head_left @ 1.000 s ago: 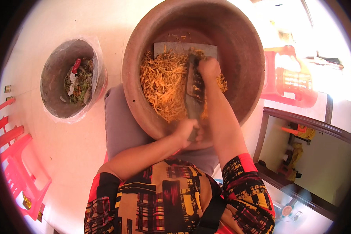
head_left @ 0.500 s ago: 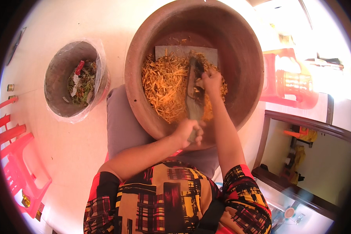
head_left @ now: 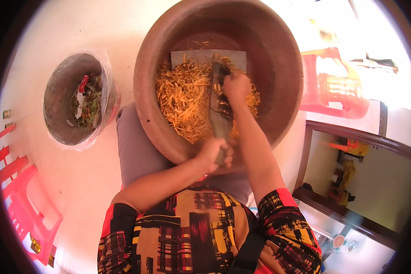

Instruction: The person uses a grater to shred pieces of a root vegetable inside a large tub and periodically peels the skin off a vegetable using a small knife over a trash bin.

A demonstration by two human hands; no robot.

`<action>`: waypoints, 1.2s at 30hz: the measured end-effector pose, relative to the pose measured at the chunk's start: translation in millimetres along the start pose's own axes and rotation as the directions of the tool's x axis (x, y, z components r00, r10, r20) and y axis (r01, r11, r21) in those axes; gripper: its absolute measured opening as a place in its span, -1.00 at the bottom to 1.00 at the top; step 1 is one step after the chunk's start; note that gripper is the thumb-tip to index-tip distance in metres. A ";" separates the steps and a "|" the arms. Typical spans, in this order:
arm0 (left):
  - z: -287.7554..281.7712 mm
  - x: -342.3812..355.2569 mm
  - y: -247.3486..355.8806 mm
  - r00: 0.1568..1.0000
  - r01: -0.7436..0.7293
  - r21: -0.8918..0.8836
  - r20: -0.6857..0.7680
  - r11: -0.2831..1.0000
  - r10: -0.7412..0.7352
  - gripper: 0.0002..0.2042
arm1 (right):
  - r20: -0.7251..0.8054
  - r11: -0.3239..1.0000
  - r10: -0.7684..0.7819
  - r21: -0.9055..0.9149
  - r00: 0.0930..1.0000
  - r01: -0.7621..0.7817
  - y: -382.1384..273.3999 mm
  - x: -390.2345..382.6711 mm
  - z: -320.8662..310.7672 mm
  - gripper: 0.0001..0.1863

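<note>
A wide brown clay basin (head_left: 147, 114) sits before me, holding a pile of yellow-orange shreds (head_left: 180, 105) and a grey board (head_left: 192, 55) at the back. A long dark slicer-like tool (head_left: 215, 93) lies lengthwise over the shreds, with yellowish bits on it. My left hand (head_left: 212, 154) is closed around the tool's greenish near end, by the basin's front rim. My right hand (head_left: 236, 86) is curled against the upper part of the tool; whatever its fingers hold is hidden.
A plastic-lined bucket (head_left: 55, 114) with green scraps and red and white bits stands left. Pink plastic chairs (head_left: 34, 201) are at lower left, a pink plastic stool (head_left: 311, 80) is at upper right, and a dark-framed panel (head_left: 374, 182) is at lower right.
My right hand has shifted slightly along the tool, more curled than half a second ago. My left hand keeps its grip. The whole view has shifted slightly, with the basin appearing farther left.
</note>
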State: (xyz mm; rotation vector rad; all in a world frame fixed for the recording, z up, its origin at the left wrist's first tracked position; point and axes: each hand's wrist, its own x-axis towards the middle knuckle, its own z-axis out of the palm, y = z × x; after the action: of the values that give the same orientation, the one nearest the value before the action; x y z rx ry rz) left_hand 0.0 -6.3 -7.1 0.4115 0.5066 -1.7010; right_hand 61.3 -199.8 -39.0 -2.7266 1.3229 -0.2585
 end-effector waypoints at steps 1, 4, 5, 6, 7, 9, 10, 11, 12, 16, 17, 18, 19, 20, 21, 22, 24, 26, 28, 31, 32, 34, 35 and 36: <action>0.6 -0.1 0.2 1.000 0.009 -0.004 0.005 1.000 -0.008 -0.76 | 0.000 1.000 0.015 -0.001 1.000 -0.015 0.5 4.5 2.4 -0.80; -1.9 -0.1 1.9 1.000 0.011 -0.013 0.000 1.000 -0.011 -0.75 | 0.036 0.998 0.057 -0.007 0.998 -0.057 -2.5 25.0 17.2 -0.77; -1.8 0.5 2.6 1.000 0.012 -0.015 -0.006 1.000 -0.012 -0.76 | 0.070 0.997 0.077 -0.025 0.995 -0.076 -1.7 33.6 20.2 -0.75; -1.2 -0.5 5.1 1.000 0.009 -0.018 -0.015 1.000 -0.009 -0.77 | 0.107 0.995 0.095 -0.042 0.990 -0.091 -1.8 39.0 23.1 -0.74; 1.3 -2.6 4.4 0.998 -0.007 0.013 -0.068 1.000 0.008 -0.79 | 0.116 0.992 0.121 -0.050 0.986 -0.116 0.3 41.1 25.1 -0.74; 6.9 -6.4 0.7 0.983 -0.039 0.072 -0.174 0.997 0.051 -0.83 | 0.139 0.985 0.168 -0.065 0.976 -0.160 6.9 46.8 32.0 -0.74; 4.2 -2.4 -0.3 0.989 0.016 -0.004 -0.150 1.000 -0.016 -0.78 | 0.133 0.986 0.169 -0.019 0.977 -0.167 14.9 48.7 36.7 -0.73; 0.2 -1.0 0.5 0.995 0.011 0.013 -0.100 1.000 -0.010 -0.77 | 0.205 0.981 0.161 0.077 0.965 -0.180 22.2 55.8 40.3 -0.74; -2.3 -2.0 -0.7 0.999 0.018 0.027 -0.049 0.999 -0.017 -0.76 | 0.280 0.965 0.157 0.162 0.947 -0.207 31.6 56.8 40.8 -0.74; -5.9 -0.8 -0.7 0.999 0.034 0.019 0.007 0.999 -0.034 -0.72 | 0.421 0.810 0.084 0.499 0.903 -0.308 50.8 47.3 39.4 -0.88; -6.7 -1.6 1.0 0.999 0.036 0.018 0.012 0.999 -0.036 -0.71 | 0.459 0.753 0.071 0.558 0.885 -0.350 53.4 39.5 36.2 -0.86; -6.4 -1.5 1.7 0.999 0.041 0.017 0.019 0.999 -0.041 -0.71 | 0.396 0.776 0.016 0.574 0.918 -0.261 49.5 25.1 24.5 -0.86; -6.5 -2.2 0.1 0.999 0.048 0.010 0.021 0.999 -0.048 -0.70 | 0.339 0.794 -0.040 0.582 0.940 -0.176 39.3 2.1 8.3 -0.84; -5.3 -1.0 -2.4 0.999 0.044 0.015 0.024 0.999 -0.044 -0.70 | 0.274 0.808 -0.088 0.582 0.958 -0.092 33.7 -19.2 -6.4 -0.83; -5.1 -0.3 -2.9 0.999 0.033 0.023 0.021 0.999 -0.034 -0.71 | 0.117 0.867 -0.139 0.494 0.983 0.064 28.2 -37.2 -12.0 -0.82; -4.7 0.2 -2.5 1.000 0.018 0.029 0.020 0.999 -0.019 -0.71 | -0.034 0.903 -0.213 0.376 0.976 0.210 20.7 -52.1 -15.7 -0.81; -4.1 1.2 -2.7 1.000 -0.001 0.028 0.016 1.000 0.001 -0.72 | -0.124 0.946 -0.188 0.244 0.974 0.214 12.3 -58.9 -18.3 -0.77; -4.6 4.0 -4.3 1.000 0.014 0.022 -0.001 1.000 -0.013 -0.72 | -0.133 0.969 -0.150 0.176 0.980 0.173 16.2 -38.3 -3.5 -0.80; -4.0 1.9 -2.3 1.000 0.023 -0.001 -0.012 1.000 -0.023 -0.72 | -0.092 0.989 -0.106 0.094 0.990 0.115 8.7 -15.4 3.7 -0.83; -5.5 4.4 -4.5 0.999 -0.013 -0.012 0.029 1.000 0.014 -0.71 | 0.015 0.999 -0.031 -0.026 0.999 0.031 -3.4 9.0 6.0 -0.83; -4.8 6.0 -4.6 1.000 -0.014 -0.013 0.021 1.000 0.014 -0.72 | 0.035 0.999 -0.023 -0.044 0.999 0.025 -1.9 14.3 8.2 -0.81; -2.7 6.2 -4.7 1.000 -0.012 -0.013 0.004 1.000 0.012 -0.73 | 0.072 0.997 -0.001 -0.072 0.997 0.006 2.8 25.1 16.7 -0.76; -0.3 3.9 -5.6 0.999 -0.013 0.038 -0.046 0.999 0.014 -0.74 | 0.088 0.996 0.014 -0.085 0.996 -0.007 5.1 30.6 20.4 -0.74; 2.5 -0.3 -3.8 0.995 -0.017 0.088 -0.099 0.996 0.026 -0.75 | 0.106 0.996 0.024 -0.092 0.994 -0.014 5.8 33.6 26.3 -0.72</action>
State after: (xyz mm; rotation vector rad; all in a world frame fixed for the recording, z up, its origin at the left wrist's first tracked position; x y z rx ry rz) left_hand -3.7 -6.8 -4.4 0.5661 0.5000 -1.6916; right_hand 82.4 -229.4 -62.1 -2.7562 1.3628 -0.0508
